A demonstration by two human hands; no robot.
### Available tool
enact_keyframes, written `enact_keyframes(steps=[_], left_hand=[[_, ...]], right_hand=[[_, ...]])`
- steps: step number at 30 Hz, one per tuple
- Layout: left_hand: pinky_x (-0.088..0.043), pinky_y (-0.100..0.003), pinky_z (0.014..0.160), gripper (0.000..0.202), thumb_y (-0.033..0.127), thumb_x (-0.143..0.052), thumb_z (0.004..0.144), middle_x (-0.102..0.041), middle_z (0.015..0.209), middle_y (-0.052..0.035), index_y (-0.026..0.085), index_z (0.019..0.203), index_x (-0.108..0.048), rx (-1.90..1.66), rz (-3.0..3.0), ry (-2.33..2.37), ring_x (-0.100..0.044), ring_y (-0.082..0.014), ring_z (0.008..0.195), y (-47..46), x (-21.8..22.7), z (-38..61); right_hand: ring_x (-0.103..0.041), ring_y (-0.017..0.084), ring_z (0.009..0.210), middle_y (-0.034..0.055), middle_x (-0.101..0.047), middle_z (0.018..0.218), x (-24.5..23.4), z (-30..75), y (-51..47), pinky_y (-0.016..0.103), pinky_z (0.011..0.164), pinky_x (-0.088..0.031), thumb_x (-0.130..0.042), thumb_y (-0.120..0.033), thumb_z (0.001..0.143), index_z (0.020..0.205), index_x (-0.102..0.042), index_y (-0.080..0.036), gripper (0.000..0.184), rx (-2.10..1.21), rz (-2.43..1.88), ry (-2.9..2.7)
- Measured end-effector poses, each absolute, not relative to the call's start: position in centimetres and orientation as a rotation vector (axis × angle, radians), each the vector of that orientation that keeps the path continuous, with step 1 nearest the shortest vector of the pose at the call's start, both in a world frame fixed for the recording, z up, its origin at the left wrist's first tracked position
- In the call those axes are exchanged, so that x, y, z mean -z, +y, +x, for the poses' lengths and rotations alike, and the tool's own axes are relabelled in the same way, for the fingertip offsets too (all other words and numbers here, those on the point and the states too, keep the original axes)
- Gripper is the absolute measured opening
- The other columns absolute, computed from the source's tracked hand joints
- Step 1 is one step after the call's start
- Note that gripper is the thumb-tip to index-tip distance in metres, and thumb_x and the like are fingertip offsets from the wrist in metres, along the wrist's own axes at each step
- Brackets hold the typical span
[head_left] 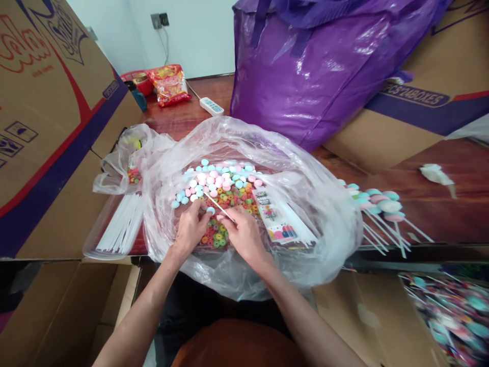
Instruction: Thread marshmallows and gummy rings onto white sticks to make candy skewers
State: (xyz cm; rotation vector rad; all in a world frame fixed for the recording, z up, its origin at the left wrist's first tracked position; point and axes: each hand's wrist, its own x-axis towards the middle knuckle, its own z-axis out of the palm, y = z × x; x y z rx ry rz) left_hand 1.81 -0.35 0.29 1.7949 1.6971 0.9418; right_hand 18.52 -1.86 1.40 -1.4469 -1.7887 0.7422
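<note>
Bright light glares off the purple bag [309,76] while the lower-right corner blurs.

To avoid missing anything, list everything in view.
Table: one, reddish, centre
Plastic bag: one, translucent, centre
Round candies: many, pastel, in bag
Ring candies: many, multicoloured, in bag
Printed packet: one distinct, multicoloured, in bag
Sticks: many, white, left tray and bag
Candies on sticks: several, pastel, right
Blurred pile: uncountable, multicoloured, lower right
Small pouch: one, clear, left
Big bag: one, purple, back
Cartons: several, brown, both sides and below
Snack packet: one, red, back
Remote: one, white, back
Scrap: one, white, right
Outlet: one, grey, upper left
Left hand: one, bare, at blue candy
Right hand: one, bare, holding stick
</note>
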Motion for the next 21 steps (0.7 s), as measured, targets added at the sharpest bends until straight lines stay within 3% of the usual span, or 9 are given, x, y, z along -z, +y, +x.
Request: enact_keyframes(steps=[3,6,10,15,21], left_hand=[[-0.052,-0.029,0.075,0.026,0.028,-0.061,0.086,-0.072,0.095,-0.0039,0.021,0.112,-0.063,-1.048,1.605,1.571,-0.068,-0.0174,0.080,-0.9,-0.2,1.8],[-0.054,-0.032,0.085,0.022,0.027,-0.062,0.084,-0.074,0.102,-0.0070,0.020,0.104,-0.070,-1.077,1.513,1.373,-0.068,-0.0202,0.092,-1.2,-0.3,2.2],[-0.053,-0.035,0.091,0.023,0.034,-0.063,0.086,-0.074,0.103,-0.0062,0.020,0.100,-0.074,-1.108,1.354,1.273,-0.068,-0.0216,0.098,-1.8,-0.6,2.5],[-0.055,-0.034,0.088,0.031,0.046,-0.060,0.090,-0.072,0.110,-0.0061,0.022,0.106,-0.073,-1.139,1.209,1.257,-0.067,-0.0209,0.099,-2.7,-0.5,2.5],[-0.054,-0.041,0.097,0.034,0.042,-0.073,0.080,-0.073,0.109,-0.0064,0.022,0.109,-0.073,-1.144,1.084,1.165,-0.068,-0.0232,0.103,-3.1,-0.7,2.7]], right_hand=[[-0.059,0.016,0.072,0.0011,-0.068,0.078,-2.3,18.5,-2.1,0.026,0.069,-0.045,-0.063,-0.030,0.088,0.083,-0.071,-0.019,0.014,-1.066,-1.286,-1.592],[-0.054,0.013,0.061,-0.0009,-0.066,0.072,-2.9,18.2,-2.4,0.024,0.058,-0.042,-0.065,-0.039,0.085,0.082,-0.071,-0.019,0.021,-1.240,-1.249,-1.424],[-0.054,0.013,0.062,-0.0004,-0.067,0.072,-2.5,17.8,-2.4,0.024,0.058,-0.042,-0.067,-0.038,0.081,0.080,-0.070,-0.019,0.020,-1.186,-1.299,-1.349],[-0.058,0.015,0.063,0.0013,-0.069,0.075,-2.0,17.8,-2.4,0.026,0.059,-0.044,-0.062,-0.036,0.081,0.080,-0.067,-0.020,0.017,-1.148,-1.322,-1.367],[-0.055,0.015,0.060,0.0009,-0.067,0.071,-1.6,17.8,-2.4,0.026,0.056,-0.042,-0.057,-0.033,0.082,0.079,-0.065,-0.019,0.016,-1.098,-1.349,-1.439]])
